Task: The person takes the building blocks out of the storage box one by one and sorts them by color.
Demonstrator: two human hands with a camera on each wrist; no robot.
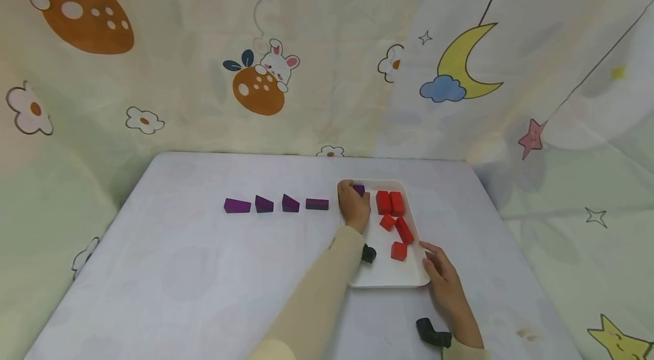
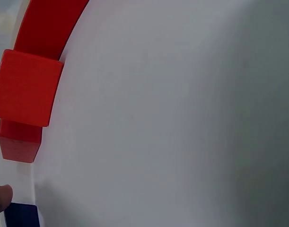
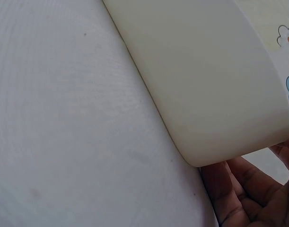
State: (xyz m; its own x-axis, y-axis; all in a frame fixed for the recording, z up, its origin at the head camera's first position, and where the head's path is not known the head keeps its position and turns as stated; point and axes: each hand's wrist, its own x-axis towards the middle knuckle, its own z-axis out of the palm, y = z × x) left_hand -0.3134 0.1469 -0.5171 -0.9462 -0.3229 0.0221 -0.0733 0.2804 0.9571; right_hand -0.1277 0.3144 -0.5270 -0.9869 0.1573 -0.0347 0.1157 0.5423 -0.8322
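At the far left corner of a white tray (image 1: 383, 275), my left hand (image 1: 353, 205) holds a purple block (image 1: 360, 189) with curled fingers. The left wrist view shows a fingertip (image 2: 1, 197) against that block (image 2: 22, 215), which looks dark blue there; most of the hand is out of that view. My right hand (image 1: 447, 277) grips the tray's right side near its front corner. In the right wrist view, fingers (image 3: 250, 177) bend beneath the tray's edge (image 3: 229, 118). Several red blocks (image 1: 383, 202) lie in the tray's right half.
Left of the tray, several purple blocks stand in a row on the white table (image 1: 204, 280), from a long wedge (image 1: 237, 206) to a flat bar (image 1: 317, 204). Dark wrist devices (image 1: 433, 333) sit by both wrists. A patterned cloth (image 1: 332, 93) hangs behind the table.
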